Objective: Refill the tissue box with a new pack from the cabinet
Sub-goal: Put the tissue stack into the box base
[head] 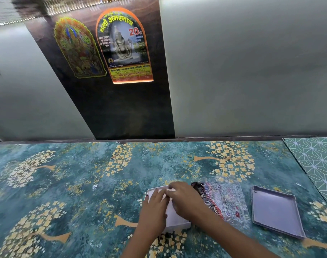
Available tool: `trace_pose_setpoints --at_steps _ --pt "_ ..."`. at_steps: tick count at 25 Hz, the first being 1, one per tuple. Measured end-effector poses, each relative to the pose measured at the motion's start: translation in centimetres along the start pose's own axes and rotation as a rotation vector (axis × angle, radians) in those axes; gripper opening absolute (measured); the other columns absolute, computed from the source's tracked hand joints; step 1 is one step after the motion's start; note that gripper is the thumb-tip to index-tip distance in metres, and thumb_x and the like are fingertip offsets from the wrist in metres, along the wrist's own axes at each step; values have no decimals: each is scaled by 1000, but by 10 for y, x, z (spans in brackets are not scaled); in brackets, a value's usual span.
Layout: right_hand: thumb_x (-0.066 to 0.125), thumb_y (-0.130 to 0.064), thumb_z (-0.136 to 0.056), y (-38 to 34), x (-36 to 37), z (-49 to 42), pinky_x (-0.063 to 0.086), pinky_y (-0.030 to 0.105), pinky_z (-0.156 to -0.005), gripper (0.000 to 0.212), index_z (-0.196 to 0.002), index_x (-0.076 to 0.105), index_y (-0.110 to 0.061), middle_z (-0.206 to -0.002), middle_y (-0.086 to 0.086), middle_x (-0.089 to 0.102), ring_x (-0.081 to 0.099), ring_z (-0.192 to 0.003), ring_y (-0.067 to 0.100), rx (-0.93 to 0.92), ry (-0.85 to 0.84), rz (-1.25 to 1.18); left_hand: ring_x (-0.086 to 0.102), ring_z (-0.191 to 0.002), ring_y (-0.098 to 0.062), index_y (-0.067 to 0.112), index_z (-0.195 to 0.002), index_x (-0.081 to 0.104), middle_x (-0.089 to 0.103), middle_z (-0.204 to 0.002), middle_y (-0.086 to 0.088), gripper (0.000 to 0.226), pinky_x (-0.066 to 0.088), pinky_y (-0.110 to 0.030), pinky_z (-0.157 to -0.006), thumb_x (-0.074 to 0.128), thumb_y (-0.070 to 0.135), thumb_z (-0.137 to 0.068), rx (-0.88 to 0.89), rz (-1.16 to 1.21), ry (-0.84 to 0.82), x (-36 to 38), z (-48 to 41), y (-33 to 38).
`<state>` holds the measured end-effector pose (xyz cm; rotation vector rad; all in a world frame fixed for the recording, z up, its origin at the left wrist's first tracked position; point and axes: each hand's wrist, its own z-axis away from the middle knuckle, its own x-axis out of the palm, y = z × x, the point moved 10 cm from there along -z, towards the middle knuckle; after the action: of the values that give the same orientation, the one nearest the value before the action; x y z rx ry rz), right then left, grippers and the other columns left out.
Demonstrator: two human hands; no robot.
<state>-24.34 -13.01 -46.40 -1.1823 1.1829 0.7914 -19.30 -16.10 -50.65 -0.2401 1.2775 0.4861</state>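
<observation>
A shallow white tissue box lies on the teal flowered tabletop, near the front centre. My left hand rests flat on the box's left side. My right hand lies over its top, fingertips pinching a white tissue at the far end. Both hands hide most of what is inside the box. To the right lies the box's grey lid, turned upside down. A crumpled clear plastic wrapper with dark and red print sits between the box and the lid.
A dark wooden panel with two religious stickers rises behind the table, between grey-green walls. A second surface with a green geometric pattern adjoins the table at the right. A small silvery scrap lies left of the box.
</observation>
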Motion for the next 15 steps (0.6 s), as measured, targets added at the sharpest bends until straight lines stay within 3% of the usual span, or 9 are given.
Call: trace_pose_setpoints --at_steps 1,3,5,9,15 --pt "49 -9 -85 -3 13 1 32 53 -104 37 -121 51 -5 -124 23 52 47 -117 39 18 -96 30 -1 -146 -25 22 -145 5 2 -158 -1 70 8 -50 -118 48 27 -90 -19 -15 -73 9 2 -3" --pt "59 -26 -83 10 45 7 11 58 -113 61 -135 33 -9 -144 21 34 31 -133 34 150 -350 104 -7 -145 -25 22 -145 -4 -8 -158 -1 76 2 -54 -116 46 37 -90 -56 -65 -193 22 4 -14" --pt "62 -36 -80 18 54 8 -2 60 -112 76 -141 22 -12 -152 18 21 19 -140 31 195 -457 172 -11 -145 -23 22 -145 -9 -12 -158 0 78 -5 -56 -115 40 48 -89 -51 -132 -254 26 4 -20" --pt "57 -44 -83 19 68 3 -10 63 -109 80 -144 13 -16 -155 16 9 5 -143 29 171 -640 364 -18 -143 -25 21 -144 -13 -18 -156 1 79 -13 -54 -114 26 61 -88 -85 -194 -383 39 0 -20" --pt "36 -48 -91 19 81 -1 -10 62 -108 69 -145 4 -18 -157 11 2 0 -144 28 211 -782 494 -22 -141 -32 20 -144 -14 -21 -155 -2 86 -15 -59 -111 26 67 -84 -158 -223 -523 50 -7 -18"
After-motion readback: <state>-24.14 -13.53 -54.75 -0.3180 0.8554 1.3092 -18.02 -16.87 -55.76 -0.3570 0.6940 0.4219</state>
